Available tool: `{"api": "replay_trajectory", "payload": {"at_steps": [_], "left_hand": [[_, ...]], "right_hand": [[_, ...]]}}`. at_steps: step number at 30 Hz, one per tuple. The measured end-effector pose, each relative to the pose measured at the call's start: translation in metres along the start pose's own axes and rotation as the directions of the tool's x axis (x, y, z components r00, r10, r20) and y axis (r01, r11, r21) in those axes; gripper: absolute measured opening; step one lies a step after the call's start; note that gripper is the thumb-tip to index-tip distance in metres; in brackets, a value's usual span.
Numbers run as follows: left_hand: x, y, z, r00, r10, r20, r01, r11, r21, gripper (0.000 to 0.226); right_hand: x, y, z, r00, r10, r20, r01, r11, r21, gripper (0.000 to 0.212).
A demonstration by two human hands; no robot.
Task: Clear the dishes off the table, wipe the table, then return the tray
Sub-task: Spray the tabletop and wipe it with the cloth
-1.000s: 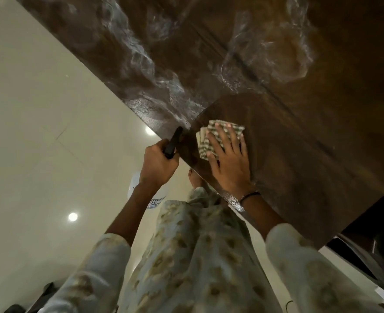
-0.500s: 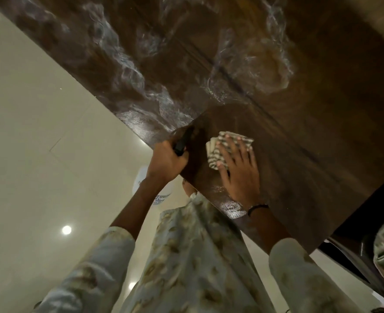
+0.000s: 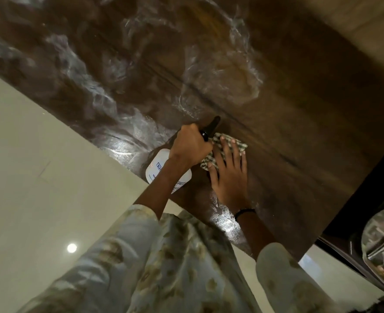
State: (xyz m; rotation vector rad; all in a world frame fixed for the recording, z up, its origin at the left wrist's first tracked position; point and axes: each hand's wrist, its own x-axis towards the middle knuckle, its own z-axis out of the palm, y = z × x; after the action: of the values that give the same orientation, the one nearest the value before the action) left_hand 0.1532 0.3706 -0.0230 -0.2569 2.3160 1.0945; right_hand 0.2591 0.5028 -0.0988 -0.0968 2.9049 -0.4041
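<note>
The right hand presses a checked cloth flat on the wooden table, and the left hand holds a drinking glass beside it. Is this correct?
Not quite. In the head view the left hand grips a white spray bottle, not a glass. The rest holds: the right hand presses the checked cloth flat on the wooden table.

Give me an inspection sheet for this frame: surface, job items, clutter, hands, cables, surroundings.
Surface: dark wooden table, whitish wet smears over its far and left parts; the patch near the hands looks darker and free of smears.
Job's things: checked cloth folded flat on the table; white spray bottle with black trigger head, over the table's near edge.
Clutter: nothing seen on the table.
Hands: left hand grips the spray bottle's head; right hand presses flat on the cloth, fingers straight.
Cables: nothing seen.
Surroundings: pale glossy floor with light reflections; shiny metal object at right edge beyond the table, partly cut off, cannot identify.
</note>
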Motion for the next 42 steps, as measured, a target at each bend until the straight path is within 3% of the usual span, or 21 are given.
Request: {"api": "replay_trajectory", "payload": {"at_steps": [6, 9, 12, 16, 20, 23, 25, 29, 32, 36, 38, 42], "left_hand": [[0.010, 0.010, -0.002, 0.999, 0.003, 0.036, -0.005, 0.999, 0.050, 0.008], [0.017, 0.013, -0.004, 0.999, -0.010, 0.036, 0.009, 0.999, 0.040, 0.020], [0.022, 0.014, -0.008, 0.999, -0.008, 0.041, 0.005, 0.998, 0.058, 0.008], [0.030, 0.015, -0.012, 1.000, -0.007, -0.007, 0.007, 0.997, 0.072, 0.013], [0.038, 0.016, -0.017, 0.998, -0.013, -0.059, 0.014, 1.000, 0.015, 0.007], [0.042, 0.018, -0.019, 0.998, 0.000, -0.064, 0.000, 1.000, -0.006, 0.004], [0.045, 0.018, -0.018, 0.998, 0.000, -0.068, -0.002, 1.000, -0.022, 0.009], [0.049, 0.020, -0.022, 0.996, -0.013, -0.090, 0.009, 0.999, -0.043, 0.012], [0.050, 0.021, -0.028, 0.994, -0.010, -0.110, 0.006, 0.999, -0.036, 0.009], [0.052, 0.017, -0.034, 0.989, -0.023, -0.149, 0.018, 0.999, -0.030, 0.010], [0.053, 0.015, -0.036, 0.986, -0.036, -0.165, 0.031, 0.999, -0.031, 0.011], [0.058, 0.012, -0.039, 0.985, -0.053, -0.164, 0.050, 0.999, -0.020, 0.015]], "right_hand": [[0.000, 0.002, 0.000, 0.999, -0.012, -0.046, 0.015, 0.998, 0.056, 0.050], [0.008, 0.011, -0.005, 0.999, -0.041, -0.022, 0.042, 0.998, 0.041, 0.049], [0.029, 0.034, -0.015, 0.999, -0.048, -0.004, 0.048, 0.999, 0.018, 0.050], [0.086, 0.068, -0.036, 0.993, 0.118, -0.025, -0.118, 0.993, 0.008, 0.054], [0.150, 0.057, -0.046, 0.974, 0.220, -0.044, -0.219, 0.975, 0.045, 0.056], [0.161, 0.034, -0.041, 0.987, 0.160, -0.012, -0.159, 0.986, 0.047, 0.056], [0.143, 0.026, -0.035, 0.999, 0.037, 0.009, -0.037, 0.999, 0.024, 0.054], [0.100, 0.056, -0.035, 0.988, -0.140, 0.058, 0.140, 0.990, 0.002, 0.052], [0.108, 0.081, -0.046, 0.998, -0.054, 0.035, 0.055, 0.998, -0.032, 0.053], [0.150, 0.055, -0.046, 0.992, 0.119, -0.043, -0.120, 0.993, -0.021, 0.055], [0.164, 0.032, -0.039, 0.994, 0.103, -0.034, -0.103, 0.995, -0.002, 0.055], [0.142, -0.015, -0.017, 0.998, -0.066, -0.016, 0.067, 0.996, 0.057, 0.052]]}}
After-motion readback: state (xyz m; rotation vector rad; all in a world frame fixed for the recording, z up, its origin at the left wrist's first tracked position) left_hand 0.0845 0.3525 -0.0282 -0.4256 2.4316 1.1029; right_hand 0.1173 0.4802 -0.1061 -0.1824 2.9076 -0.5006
